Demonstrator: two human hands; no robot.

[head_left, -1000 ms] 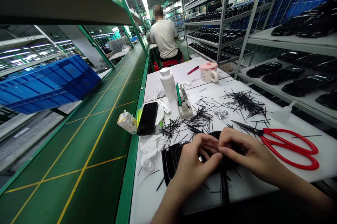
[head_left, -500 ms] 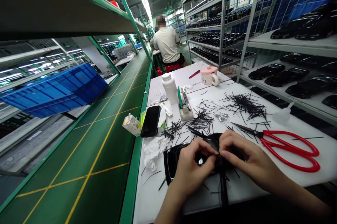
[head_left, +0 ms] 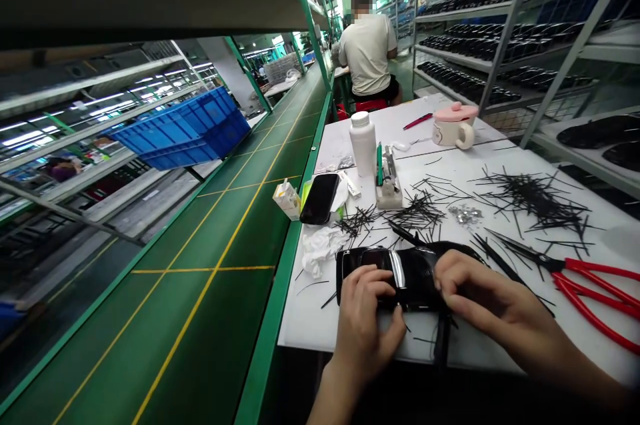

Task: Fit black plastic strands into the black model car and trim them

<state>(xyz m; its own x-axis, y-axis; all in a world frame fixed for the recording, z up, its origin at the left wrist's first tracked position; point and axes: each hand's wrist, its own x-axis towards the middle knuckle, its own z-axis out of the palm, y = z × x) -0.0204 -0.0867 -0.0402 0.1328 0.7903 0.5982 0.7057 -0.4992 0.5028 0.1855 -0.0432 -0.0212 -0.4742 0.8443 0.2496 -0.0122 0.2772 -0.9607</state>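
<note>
Lying across the near part of the tabletop (head_left: pixel 320 318), at lower centre of the frame, a glossy black model car (head_left: pixel 417 272) has its long axis running left to right, roughly parallel to the table's front edge. Which end is its nose cannot be determined from this view. A chrome strip (head_left: pixel 397 270) crosses the body near mid-length. The left hand (head_left: pixel 367 305) is closed over the car's left end, fingers curled across the top, gripping it. The right hand (head_left: pixel 490 298) lies on the right end, fingers curved and fingertips against the body; a firm grip cannot be confirmed.

Thin black strips (head_left: pixel 535 198) lie in loose piles just beyond the car, with silver fragments (head_left: pixel 465 214) among them. Red-handled scissors (head_left: pixel 595 295) lie at the right edge of the frame, blades pointing left. Crumpled white tissue (head_left: pixel 320 248) sits left of the car, below a black smartphone (head_left: pixel 319 198). A white bottle (head_left: pixel 363 143) and a pink-lidded mug (head_left: pixel 454 126) stand at upper centre. A green conveyor belt (head_left: pixel 225 232) runs along the left side. A seated person (head_left: pixel 367 55) faces away at top centre, and wire shelving (head_left: pixel 500 45) at upper right holds rows of black car-shaped pieces.
</note>
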